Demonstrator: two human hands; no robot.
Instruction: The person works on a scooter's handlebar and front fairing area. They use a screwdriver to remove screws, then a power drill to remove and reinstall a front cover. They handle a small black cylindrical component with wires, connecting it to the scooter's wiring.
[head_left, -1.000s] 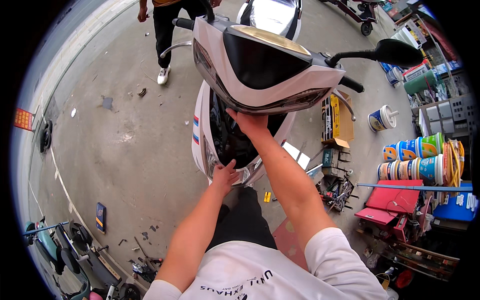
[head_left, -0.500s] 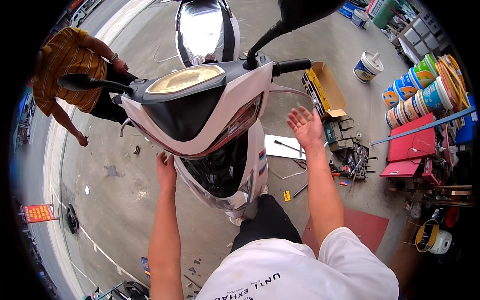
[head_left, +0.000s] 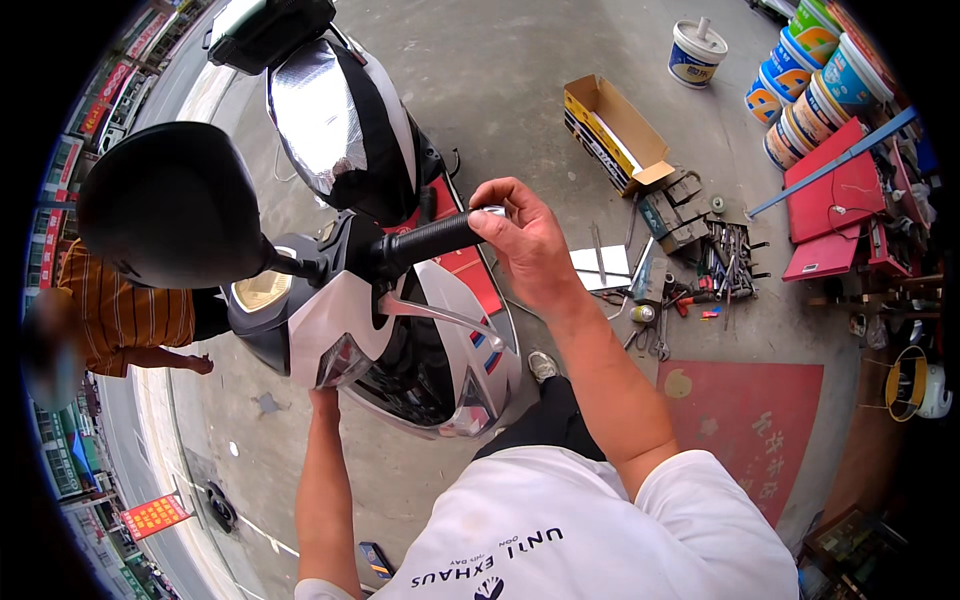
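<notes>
A white and black scooter (head_left: 315, 330) stands in front of me, its handlebar angled so one end points to the right. My right hand (head_left: 525, 238) is closed on the outer end of the black handlebar grip (head_left: 430, 240), thumb and fingers at its silver tip. Below the grip, a silver brake lever (head_left: 440, 315) sticks out, apart from my fingers. My left hand (head_left: 324, 400) reaches up under the front fairing beside the headlight, which hides its fingers. A big black mirror (head_left: 165, 205) rises at the left, and shiny silver sheeting covers the seat (head_left: 320, 110).
An open cardboard box (head_left: 615, 135) lies beyond my right hand. Scattered hand tools (head_left: 730, 260) and a toolbox (head_left: 672, 215) are on the concrete at the right, near a red mat (head_left: 740, 430). Paint buckets (head_left: 815, 110) are stacked farther off. A person in a striped shirt (head_left: 130, 310) stands left.
My right hand was open in the air and now grips the handlebar end. The handlebar has swung round. My left hand has gone from beside the fairing to under it.
</notes>
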